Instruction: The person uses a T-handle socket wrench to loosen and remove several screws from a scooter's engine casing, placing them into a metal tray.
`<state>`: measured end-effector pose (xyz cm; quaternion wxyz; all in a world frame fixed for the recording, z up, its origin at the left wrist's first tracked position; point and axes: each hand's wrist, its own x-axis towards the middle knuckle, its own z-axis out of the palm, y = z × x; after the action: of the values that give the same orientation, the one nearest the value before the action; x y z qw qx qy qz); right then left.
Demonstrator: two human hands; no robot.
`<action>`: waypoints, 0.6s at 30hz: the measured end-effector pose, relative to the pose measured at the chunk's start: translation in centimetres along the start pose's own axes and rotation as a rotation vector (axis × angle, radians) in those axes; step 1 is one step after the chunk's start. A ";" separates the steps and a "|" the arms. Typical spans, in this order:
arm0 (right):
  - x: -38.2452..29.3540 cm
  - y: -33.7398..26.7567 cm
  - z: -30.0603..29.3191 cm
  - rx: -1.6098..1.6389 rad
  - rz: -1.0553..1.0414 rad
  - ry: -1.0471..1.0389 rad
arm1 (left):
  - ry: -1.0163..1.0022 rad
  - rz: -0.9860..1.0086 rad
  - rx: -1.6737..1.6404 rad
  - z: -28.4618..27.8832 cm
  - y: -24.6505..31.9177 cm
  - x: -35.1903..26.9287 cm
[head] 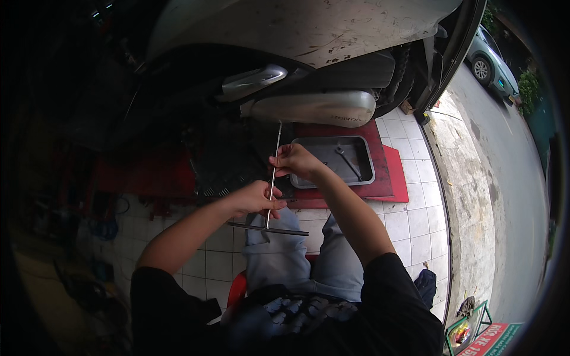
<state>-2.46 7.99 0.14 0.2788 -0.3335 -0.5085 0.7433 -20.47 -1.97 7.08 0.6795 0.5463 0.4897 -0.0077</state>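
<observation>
Both hands are on a long metal T-handle wrench (273, 183), whose dark crossbar (285, 231) lies toward me above my thigh. My left hand (259, 199) grips the shaft near the crossbar, the thumb laid across it. Farther along, my right hand (291, 161) pinches the shaft between thumb and fingers. The wrench's far tip reaches the lower edge of a silver Honda-marked cover (316, 107) on a motor scooter; whether it touches a fastener there cannot be seen. Above that cover sits a shiny metal part (254, 82), below the scooter's scuffed pale body panel (303, 31).
A metal tray (307, 182) holding a combination wrench (349, 163) lies on the red lift platform (380, 178). Beneath me is a red stool (237, 289) on a white tiled floor (416, 193). Dark cloth (426, 287) lies at right. A car (492, 66) stands on the street outside.
</observation>
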 end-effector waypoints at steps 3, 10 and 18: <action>-0.1 -0.2 0.9 -0.105 0.048 0.101 | -0.030 0.044 -0.239 -0.6 -1.2 0.5; -2.1 -1.7 0.9 0.174 -0.084 -0.176 | -0.073 0.171 -0.481 -1.2 -0.7 -0.5; -0.3 0.4 1.2 -0.021 0.018 0.130 | 0.079 0.031 -0.259 -1.0 0.4 0.1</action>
<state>-3.21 6.99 0.13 0.3010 -0.3885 -0.4940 0.7172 -20.87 -0.99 7.45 0.7245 0.4614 0.5045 0.0875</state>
